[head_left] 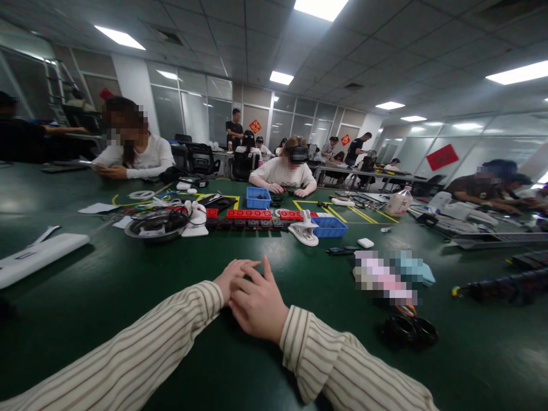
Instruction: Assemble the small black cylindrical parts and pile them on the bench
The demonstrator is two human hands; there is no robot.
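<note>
My left hand [228, 278] and my right hand [259, 299] rest together over the green table [180, 262]. The right one lies partly across the left, its fingers apart and one of them pointing up. Part of the left hand is hidden beneath it, while its visible fingers stretch to the right. Neither hand shows an object in it. Ahead of them sit red and black socket strips [249, 214], a white clip-like device [304, 229] and a blue bin [329, 227].
On the left are a metal bowl of cables [156, 227] and a long white device [43, 257]. At right lie a white case [365, 243], a pink pouch [381, 277] and black round objects [410, 331]. A person [285, 171] works across the table, behind another blue bin [258, 198].
</note>
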